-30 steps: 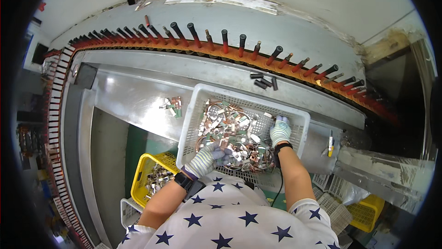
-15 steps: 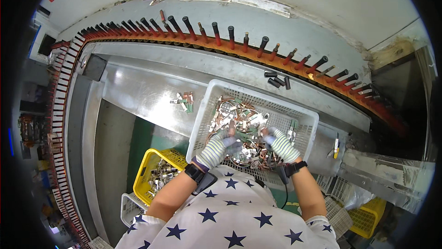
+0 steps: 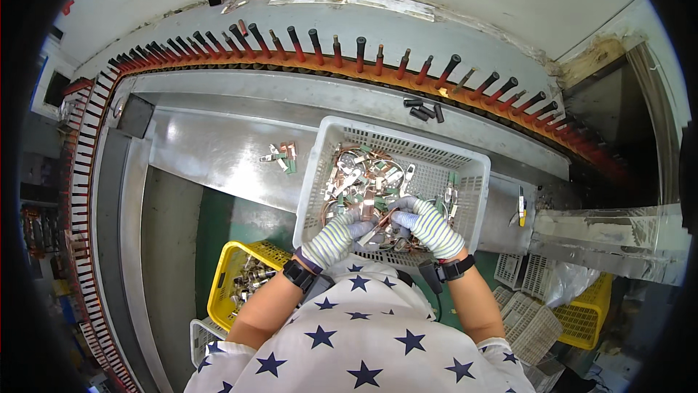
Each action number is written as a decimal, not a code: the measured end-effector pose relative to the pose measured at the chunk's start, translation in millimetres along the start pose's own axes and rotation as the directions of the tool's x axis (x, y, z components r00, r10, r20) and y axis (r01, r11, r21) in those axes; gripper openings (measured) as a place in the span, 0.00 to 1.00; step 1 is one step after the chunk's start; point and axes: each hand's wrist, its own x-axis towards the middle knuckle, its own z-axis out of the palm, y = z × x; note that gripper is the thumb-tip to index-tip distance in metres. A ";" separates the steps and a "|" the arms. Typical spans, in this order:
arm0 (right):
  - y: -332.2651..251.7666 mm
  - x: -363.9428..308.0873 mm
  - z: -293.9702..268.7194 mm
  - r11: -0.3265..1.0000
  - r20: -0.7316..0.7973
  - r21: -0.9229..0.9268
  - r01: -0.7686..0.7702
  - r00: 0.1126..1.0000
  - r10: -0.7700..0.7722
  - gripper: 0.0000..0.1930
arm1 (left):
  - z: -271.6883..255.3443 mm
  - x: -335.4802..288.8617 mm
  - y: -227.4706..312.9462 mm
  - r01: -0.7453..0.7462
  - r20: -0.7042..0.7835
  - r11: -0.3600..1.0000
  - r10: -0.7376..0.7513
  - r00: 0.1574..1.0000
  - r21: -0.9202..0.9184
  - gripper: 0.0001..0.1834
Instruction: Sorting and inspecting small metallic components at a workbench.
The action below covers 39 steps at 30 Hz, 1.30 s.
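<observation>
My left hand [image 3: 336, 239], in a striped knit glove, is closed at the near left part of a grey plastic crate [image 3: 309, 197]. A flat copper-coloured metal piece [image 3: 368, 202] stands up at its fingertips. Opposite it, my right hand [image 3: 430, 229], gloved alike, pinches a thin copper-coloured strip [image 3: 386, 221]; its far end points toward the left hand. Under and around both hands lies a tangled heap of small metal parts [image 3: 356, 175], silvery, copper and green, some with wire leads. The fingers partly hide what they hold.
A small group of similar parts [image 3: 281, 156] lies on the metal bench [image 3: 218, 147] left of the crate. Short black tubes [image 3: 424, 111] rest behind it. A conveyor [image 3: 349, 73] with upright red and black pegs curves round. A yellow basket [image 3: 222, 277] holds metal pieces; a yellow-handled cutter [image 3: 521, 207] lies right.
My hands have come closer together over the heap, the right one moving left. The copper-coloured strip now shows between them. The whole view has shifted slightly.
</observation>
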 end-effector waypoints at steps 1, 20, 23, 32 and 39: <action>1.1 -1.7 5.1 0.998 -0.049 0.062 -0.023 0.998 0.026 0.12 | 0.5 -2.9 -0.5 0.032 0.017 0.997 -0.031 0.999 -0.066 0.23; 4.8 13.2 16.9 0.959 -0.125 0.282 0.040 0.992 -0.004 0.17 | 1.7 -7.8 10.2 0.087 0.007 0.996 -0.087 0.996 -0.034 0.28; 8.5 24.0 7.9 0.960 -0.081 0.277 0.044 0.996 -0.022 0.17 | 0.9 -1.5 11.6 0.106 0.006 0.993 -0.106 0.994 -0.043 0.28; 115.4 110.2 -66.6 0.965 -0.375 0.241 -0.098 0.908 0.186 0.11 | -13.7 31.1 15.2 0.031 -0.021 0.999 -0.032 0.999 -0.035 0.24; 122.7 169.8 -79.0 0.723 -0.627 -0.529 -0.445 0.779 0.021 0.31 | -18.6 42.9 23.1 0.019 -0.098 0.993 -0.030 0.995 -0.113 0.21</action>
